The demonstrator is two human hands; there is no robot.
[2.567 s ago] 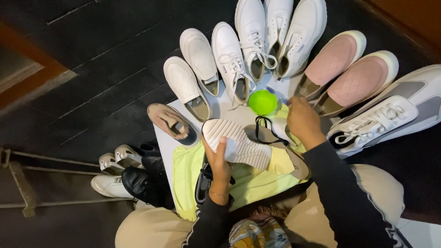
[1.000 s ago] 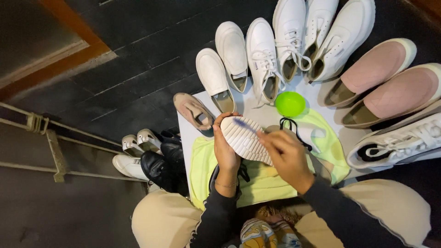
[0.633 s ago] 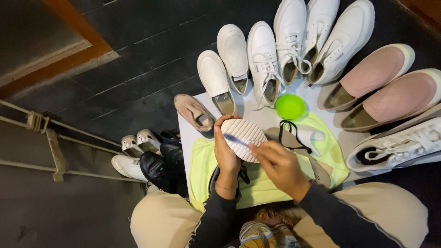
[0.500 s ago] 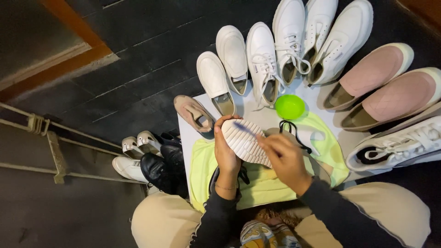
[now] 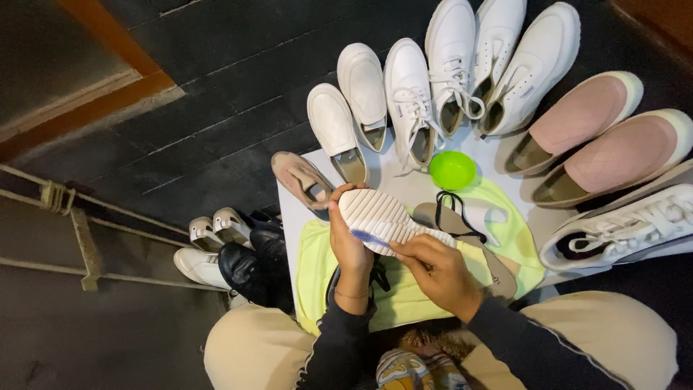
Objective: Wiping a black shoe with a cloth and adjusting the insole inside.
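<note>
scrubbing upturned white ribbed shoe sole [image 5: 379, 220] with blue toothbrush [image 5: 369, 237]: left hand [image 5: 348, 242] fingers wrapped round shoe over yellow cloth [image 5: 317, 267], right hand [image 5: 437, 269] fingers pinching brush. sole looks mostly clean; white sneakers [image 5: 433, 79] and pink slip-ons [image 5: 599, 137] wait beside green bowl [image 5: 452, 170].

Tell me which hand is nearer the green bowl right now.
Right, though narrowly. The right hand sits below the green bowl, brushing the upturned white sole. The left hand grips that sole's toe end, farther to the bowl's lower left.
</note>
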